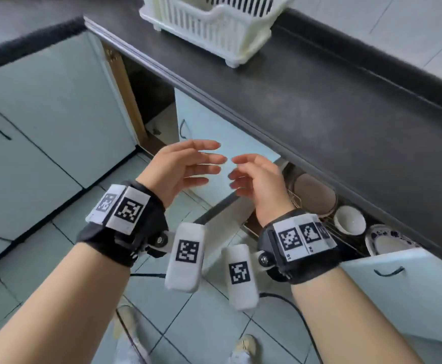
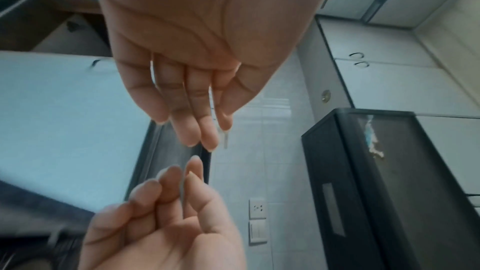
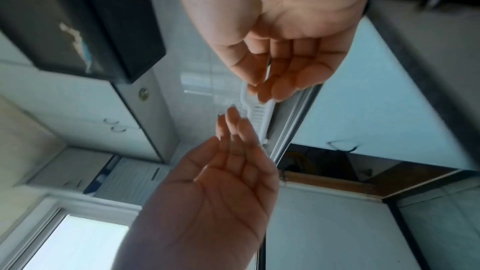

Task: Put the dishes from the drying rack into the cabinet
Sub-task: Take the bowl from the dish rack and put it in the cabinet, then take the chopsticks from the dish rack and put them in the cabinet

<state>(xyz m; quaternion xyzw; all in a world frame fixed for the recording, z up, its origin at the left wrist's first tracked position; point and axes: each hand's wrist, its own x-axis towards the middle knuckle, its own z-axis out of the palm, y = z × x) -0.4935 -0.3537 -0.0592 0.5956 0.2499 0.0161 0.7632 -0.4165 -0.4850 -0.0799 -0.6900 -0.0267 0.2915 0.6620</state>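
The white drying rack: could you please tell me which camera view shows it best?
The head view: the white drying rack stands on the dark countertop. The right wrist view shows only a blurred sliver behind the fingertips; the left wrist view shows none.

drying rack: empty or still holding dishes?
Looks empty: the visible part of the drying rack shows only bare slats. Its top end is cut off, so not certain.

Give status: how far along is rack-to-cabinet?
Looks nearly done: the visible part of the drying rack holds no dishes, while a white bowl and patterned plate sit in the open cabinet. In hand: nothing; left hand and right hand are empty. Left: probably closing doors.
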